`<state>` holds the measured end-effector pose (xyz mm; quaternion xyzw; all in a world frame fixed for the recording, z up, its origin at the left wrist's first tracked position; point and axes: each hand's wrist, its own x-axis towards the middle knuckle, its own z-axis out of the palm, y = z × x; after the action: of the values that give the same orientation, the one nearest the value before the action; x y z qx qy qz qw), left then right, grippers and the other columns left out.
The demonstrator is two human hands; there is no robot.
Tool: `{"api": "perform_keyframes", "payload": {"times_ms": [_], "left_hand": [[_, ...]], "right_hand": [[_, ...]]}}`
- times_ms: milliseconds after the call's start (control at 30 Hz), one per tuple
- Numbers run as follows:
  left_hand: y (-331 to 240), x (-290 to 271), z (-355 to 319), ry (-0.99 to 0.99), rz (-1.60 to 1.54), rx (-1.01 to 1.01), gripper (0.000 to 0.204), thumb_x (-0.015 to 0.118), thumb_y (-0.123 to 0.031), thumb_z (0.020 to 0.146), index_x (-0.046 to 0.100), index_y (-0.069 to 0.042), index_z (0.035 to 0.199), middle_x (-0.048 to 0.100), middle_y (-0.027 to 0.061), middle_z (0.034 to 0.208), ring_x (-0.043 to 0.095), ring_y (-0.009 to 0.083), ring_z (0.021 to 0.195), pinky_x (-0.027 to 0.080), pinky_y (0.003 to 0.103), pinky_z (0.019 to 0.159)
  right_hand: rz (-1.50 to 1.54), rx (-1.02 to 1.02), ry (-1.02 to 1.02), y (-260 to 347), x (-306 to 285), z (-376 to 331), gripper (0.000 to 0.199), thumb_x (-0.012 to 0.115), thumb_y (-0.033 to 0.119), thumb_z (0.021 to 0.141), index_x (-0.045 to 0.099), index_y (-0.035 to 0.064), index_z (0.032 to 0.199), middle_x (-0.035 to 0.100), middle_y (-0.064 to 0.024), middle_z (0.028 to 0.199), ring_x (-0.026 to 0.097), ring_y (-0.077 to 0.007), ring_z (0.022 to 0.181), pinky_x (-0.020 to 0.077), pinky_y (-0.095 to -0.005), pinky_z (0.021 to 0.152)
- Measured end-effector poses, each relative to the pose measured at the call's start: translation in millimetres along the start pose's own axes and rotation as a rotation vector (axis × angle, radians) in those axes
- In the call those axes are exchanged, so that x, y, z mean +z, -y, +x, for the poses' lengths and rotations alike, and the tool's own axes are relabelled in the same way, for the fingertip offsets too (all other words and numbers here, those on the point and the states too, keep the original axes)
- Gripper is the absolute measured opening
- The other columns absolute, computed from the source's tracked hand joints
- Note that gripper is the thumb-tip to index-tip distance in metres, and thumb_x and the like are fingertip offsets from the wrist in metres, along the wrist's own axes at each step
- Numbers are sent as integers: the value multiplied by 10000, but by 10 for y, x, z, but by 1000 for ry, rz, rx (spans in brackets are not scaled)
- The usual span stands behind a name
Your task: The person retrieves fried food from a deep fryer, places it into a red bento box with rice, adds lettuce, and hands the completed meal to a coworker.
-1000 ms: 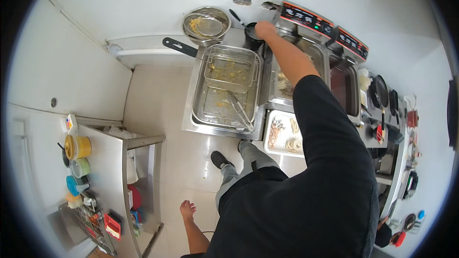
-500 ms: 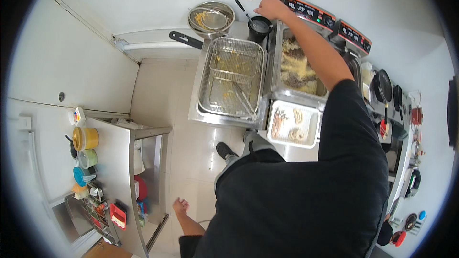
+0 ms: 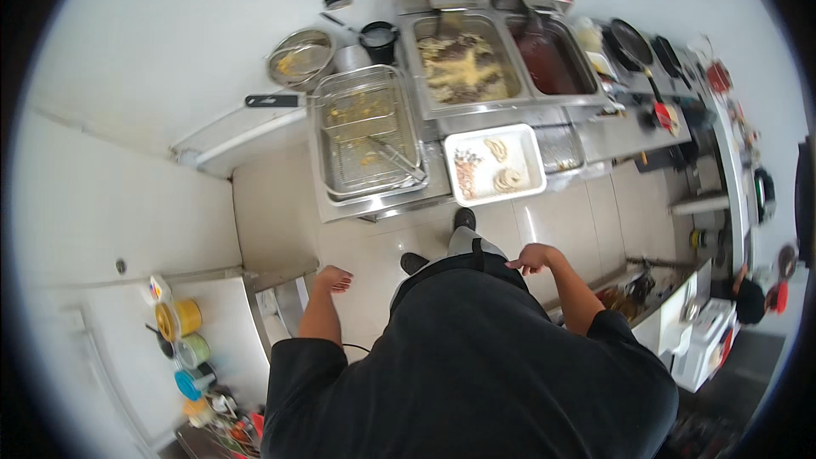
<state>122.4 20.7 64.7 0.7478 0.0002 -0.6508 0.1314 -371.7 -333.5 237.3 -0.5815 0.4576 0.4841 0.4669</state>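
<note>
White tray (image 3: 522,155) holds food pieces (image 3: 508,180); left hand (image 3: 334,279), grip loosely apart; right hand (image 3: 534,259), grip I cannot tell.

Ahead of me, a white rectangular tray (image 3: 529,153) holds small reddish-brown pieces (image 3: 465,177) at its left and pale, curled pieces (image 3: 507,180) at its right. Just beyond, the left fryer tank (image 3: 476,107) holds pale yellow and dark food (image 3: 463,68). Metal tongs (image 3: 399,159) lie slantwise in the wire-racked draining tray (image 3: 374,190) to my left.
</note>
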Motion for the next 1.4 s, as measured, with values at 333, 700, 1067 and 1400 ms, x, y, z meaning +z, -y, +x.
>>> {"api": "perform_keyframes", "payload": {"times_ms": [333,700,1067,1400], "left_hand": [[-1359,1658,-70,-328,1206,1248,518,720,-226,804,628,-37,1278,692,130,796,656,196,669,523,348,541],[-1274,2495,-422,-156,106,415,525,634,-184,873,522,-64,1372,673,111,988,671,223,730,544,373,615],[935,3019,-1092,-384,-300,123,452,589,-226,916,540,-75,1339,646,115,1051,676,259,824,552,400,686],[-1077,2468,-5036,-851,-245,1607,376,519,-334,1007,566,-25,1215,592,61,1007,508,135,860,421,309,795]], "right_hand": [[1726,268,-546,-2093,1682,928,225,616,226,921,599,27,1026,607,-114,886,613,-230,741,544,-388,628],[1201,-290,-586,-2250,459,829,325,653,263,895,645,-3,1082,660,-109,904,638,-211,732,553,-362,619],[7,-240,-362,-3318,1270,1605,523,539,415,959,723,-49,801,703,-173,711,698,-273,597,576,-417,709],[-474,-221,-203,-3889,1337,1481,324,684,313,809,721,53,999,736,-94,859,712,-227,801,558,-399,727]]}}
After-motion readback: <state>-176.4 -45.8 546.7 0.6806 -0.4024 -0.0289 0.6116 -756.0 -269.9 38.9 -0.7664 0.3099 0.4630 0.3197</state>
